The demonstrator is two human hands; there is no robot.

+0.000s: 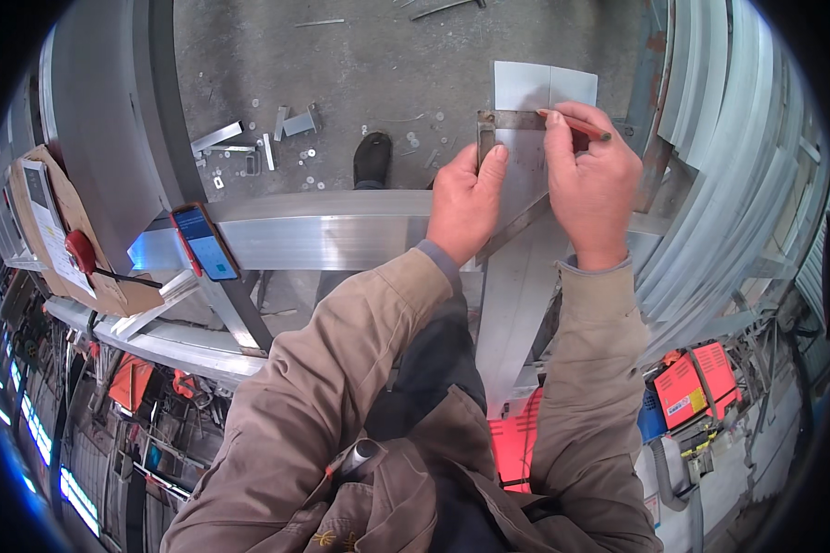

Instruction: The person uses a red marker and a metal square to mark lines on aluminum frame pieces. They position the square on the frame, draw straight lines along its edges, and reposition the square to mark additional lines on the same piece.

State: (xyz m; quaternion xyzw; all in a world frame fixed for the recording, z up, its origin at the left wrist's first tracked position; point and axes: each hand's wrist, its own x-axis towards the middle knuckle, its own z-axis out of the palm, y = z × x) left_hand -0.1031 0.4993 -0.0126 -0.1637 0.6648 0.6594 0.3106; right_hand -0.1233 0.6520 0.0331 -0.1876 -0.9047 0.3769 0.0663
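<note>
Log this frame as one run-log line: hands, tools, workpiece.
left hand: pressing metal square | right hand: holding pencil at square's edge | workpiece: metal strip | nearby: phone on beam

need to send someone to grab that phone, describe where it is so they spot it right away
Start at the long aluminium beam that runs crosswise below the person's left hand. At the beam's left end, a smartphone in a red case lies tilted, its blue screen lit. Nothing else there glows; the red thing nearby is a round knob on a cardboard box.

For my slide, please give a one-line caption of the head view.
Left hand steadies a metal square on an aluminium strip; right hand holds a pencil to it.
</note>
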